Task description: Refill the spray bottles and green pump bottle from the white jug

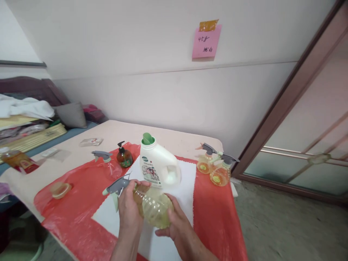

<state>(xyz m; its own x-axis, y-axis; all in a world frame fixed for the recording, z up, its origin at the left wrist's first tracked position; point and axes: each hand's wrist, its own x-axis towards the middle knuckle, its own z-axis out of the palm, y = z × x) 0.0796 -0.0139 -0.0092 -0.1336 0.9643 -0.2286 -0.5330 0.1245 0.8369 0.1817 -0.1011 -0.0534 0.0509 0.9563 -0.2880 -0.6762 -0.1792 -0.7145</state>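
Observation:
Both hands hold a spray bottle over the white sheet. Its ribbed, see-through body looks yellowish, and it lies tilted with the grey trigger head to the left. My left hand is wrapped round the neck end. At the base end, my right hand grips with the thumb on top and fingers beneath. Just behind stands a white jug with a handle, its green spout showing at the mouth. A clear spray bottle and a brown pump bottle are to its left.
Two more spray bottles with some yellow liquid stand at the right. Red plastic and a white sheet cover the table. A small round tub, plastic packets and an amber bottle sit at left.

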